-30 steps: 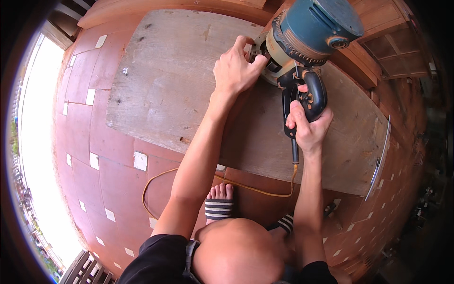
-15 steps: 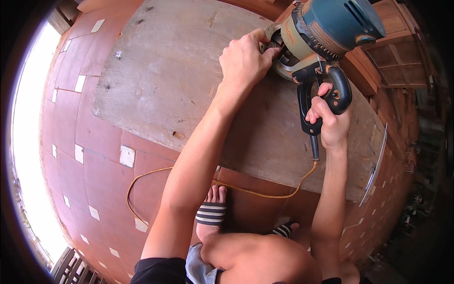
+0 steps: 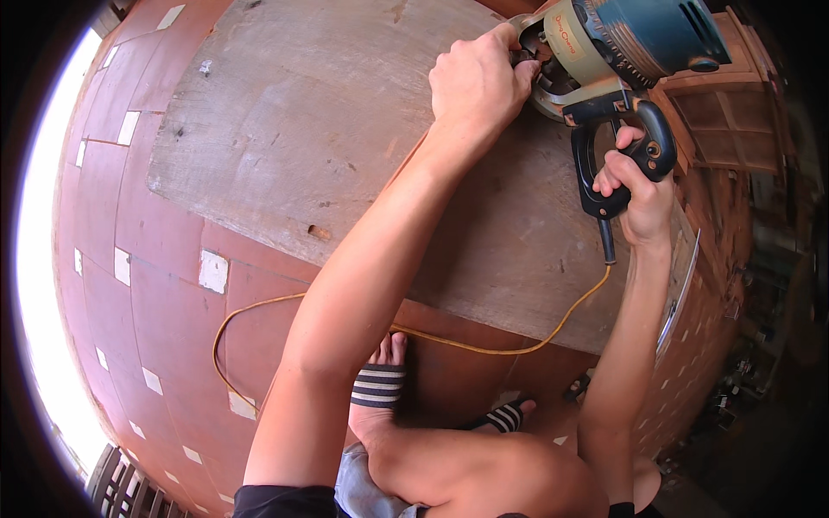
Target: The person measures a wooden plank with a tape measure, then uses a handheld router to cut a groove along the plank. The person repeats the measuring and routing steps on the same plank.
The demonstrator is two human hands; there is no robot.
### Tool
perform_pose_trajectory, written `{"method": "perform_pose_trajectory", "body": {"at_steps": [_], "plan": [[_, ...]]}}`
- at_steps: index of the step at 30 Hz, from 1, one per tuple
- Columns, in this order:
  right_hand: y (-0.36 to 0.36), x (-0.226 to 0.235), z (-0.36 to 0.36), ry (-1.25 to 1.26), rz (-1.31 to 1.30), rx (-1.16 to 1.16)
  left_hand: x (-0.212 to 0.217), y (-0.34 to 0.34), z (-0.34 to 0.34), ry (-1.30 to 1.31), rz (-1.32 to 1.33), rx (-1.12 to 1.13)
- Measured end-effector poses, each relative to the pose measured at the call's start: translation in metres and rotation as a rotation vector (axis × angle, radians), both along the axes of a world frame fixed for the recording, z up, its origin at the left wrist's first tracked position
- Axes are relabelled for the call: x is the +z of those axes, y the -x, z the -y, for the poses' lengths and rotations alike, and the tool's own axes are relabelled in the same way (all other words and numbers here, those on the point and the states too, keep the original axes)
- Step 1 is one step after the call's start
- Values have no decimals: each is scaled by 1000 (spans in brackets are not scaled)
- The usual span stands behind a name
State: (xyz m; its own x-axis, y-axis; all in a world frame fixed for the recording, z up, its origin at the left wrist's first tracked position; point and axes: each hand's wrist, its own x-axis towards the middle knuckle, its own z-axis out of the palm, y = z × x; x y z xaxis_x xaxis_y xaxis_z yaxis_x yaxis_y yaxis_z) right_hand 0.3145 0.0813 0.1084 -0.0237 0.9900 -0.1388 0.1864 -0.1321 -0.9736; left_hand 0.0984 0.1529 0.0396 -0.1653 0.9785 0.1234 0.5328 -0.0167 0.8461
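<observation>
A large router [image 3: 661, 39] with a blue motor housing and a pale collar is tilted on its side at the upper right, above a worn wooden board [image 3: 285, 129]. My right hand [image 3: 646, 198] is wrapped round its black D-shaped handle [image 3: 659, 142]. At the opening in the router's pale base, my left hand [image 3: 477, 82] is closed, thumb and fingers pinched on a small dark part by the collet. The fingers hide most of that part, so its kind does not show.
A yellow power cord [image 3: 509, 351] runs from the handle, behind my left forearm, onto the reddish tiled floor [image 3: 155, 259]. My striped-sandalled foot [image 3: 377, 386] is beside the board's near edge. Wooden panelled furniture [image 3: 721, 112] stands at the upper right.
In the picture, the router and both my hands sit farther right. The board and floor have shifted left and slightly up with the view. Both grips look the same.
</observation>
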Motion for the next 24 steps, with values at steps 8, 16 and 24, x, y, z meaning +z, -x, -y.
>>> {"method": "perform_pose_trajectory", "body": {"at_steps": [8, 16, 24], "plan": [[-17, 1, -14, -5, 13, 57, 6, -4, -2, 45, -52, 6], [-21, 2, -21, -5, -33, 50, 5, -7, -2, 34, -42, 16], [-19, 2, -22, -19, -38, 53, 3, -8, -3, -2, -57, 23]]}}
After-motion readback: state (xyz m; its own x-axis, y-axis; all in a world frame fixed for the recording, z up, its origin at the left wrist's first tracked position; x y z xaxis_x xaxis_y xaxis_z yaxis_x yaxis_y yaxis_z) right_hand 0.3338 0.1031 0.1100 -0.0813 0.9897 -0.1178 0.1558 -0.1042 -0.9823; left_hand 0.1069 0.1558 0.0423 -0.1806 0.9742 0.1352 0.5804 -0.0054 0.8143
